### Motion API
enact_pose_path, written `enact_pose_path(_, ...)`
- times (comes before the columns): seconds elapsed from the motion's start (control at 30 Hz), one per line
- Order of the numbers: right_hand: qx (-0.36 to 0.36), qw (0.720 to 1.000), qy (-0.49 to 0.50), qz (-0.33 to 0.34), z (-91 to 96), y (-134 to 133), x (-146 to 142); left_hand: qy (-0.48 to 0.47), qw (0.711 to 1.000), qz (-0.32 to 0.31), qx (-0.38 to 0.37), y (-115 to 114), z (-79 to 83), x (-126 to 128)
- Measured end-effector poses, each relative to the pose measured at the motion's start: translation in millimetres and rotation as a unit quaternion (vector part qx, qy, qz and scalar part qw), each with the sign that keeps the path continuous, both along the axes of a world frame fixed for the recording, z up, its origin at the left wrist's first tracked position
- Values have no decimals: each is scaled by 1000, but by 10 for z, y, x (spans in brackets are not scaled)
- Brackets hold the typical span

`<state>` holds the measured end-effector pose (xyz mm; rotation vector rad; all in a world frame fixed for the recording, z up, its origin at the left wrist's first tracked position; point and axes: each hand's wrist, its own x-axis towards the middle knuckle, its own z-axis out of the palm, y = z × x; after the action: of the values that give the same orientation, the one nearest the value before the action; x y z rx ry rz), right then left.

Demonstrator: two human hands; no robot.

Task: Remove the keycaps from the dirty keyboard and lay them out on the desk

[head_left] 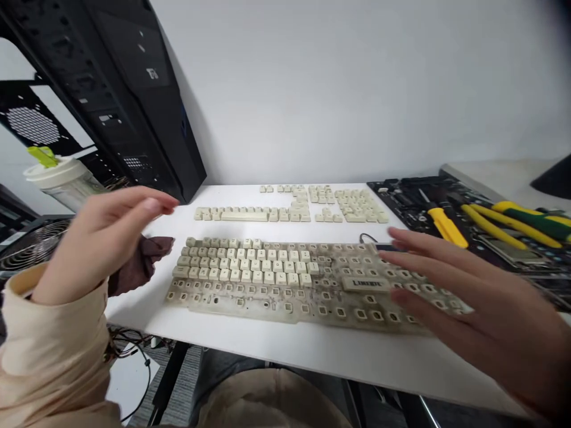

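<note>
A grimy, partly capped beige keyboard [312, 292] lies flat before rows of loose keycaps [294, 216].

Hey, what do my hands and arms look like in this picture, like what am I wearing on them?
Both hands are bare, without gloves: the left hand and the slightly blurred right hand. A loose, creased beige sleeve covers your left arm up to the wrist. No right sleeve shows.
</note>
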<state>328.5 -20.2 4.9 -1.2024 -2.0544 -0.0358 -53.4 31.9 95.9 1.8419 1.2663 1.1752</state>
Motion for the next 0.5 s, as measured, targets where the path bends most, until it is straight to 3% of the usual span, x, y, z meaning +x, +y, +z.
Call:
enact_pose_path(0.03, 2, 997, -81, 14, 46, 64, -29, 128, 992, -9, 6, 70, -14, 102)
enact_pose_path(0.1, -11, 984, -163, 74, 158, 202, -119, 320, 942, -71, 66, 213, -80, 331)
enact_pose_path(0.17, -38, 971, -210, 109, 255, 356, -220, 400, 897, -147, 117, 336, -178, 563)
enact_pose_path(0.3, -83, 968, -207, 115, 251, 616, -347, 435, 854, -251, 135, 468, -380, 973)
enact_pose_path(0.5, -50, 982, -129, 126, -77, 676, -307, 419, 826, -347, 147, 544, -599, 1409)
